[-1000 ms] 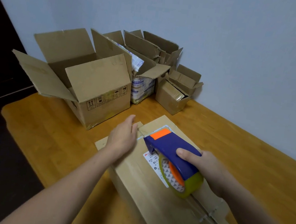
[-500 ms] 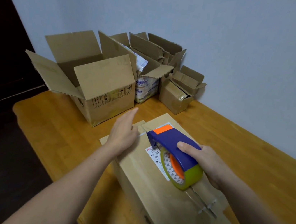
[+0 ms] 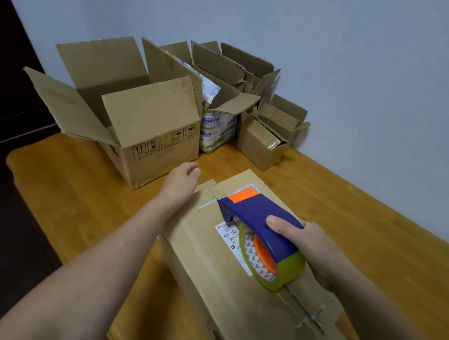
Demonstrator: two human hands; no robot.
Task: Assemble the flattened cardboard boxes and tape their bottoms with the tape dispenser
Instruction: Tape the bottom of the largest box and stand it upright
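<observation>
Our right grip (image 3: 307, 249) clasps the tape dispenser (image 3: 261, 231) on the box (image 3: 203, 281) seam. Our left grip (image 3: 181, 184), relaxed, rests at the far corner. We should pull straight, pressing firmly.

Shipping label (image 3: 229, 235) — half under the tape dispenser (image 3: 254, 213) — print unreadable.
</observation>
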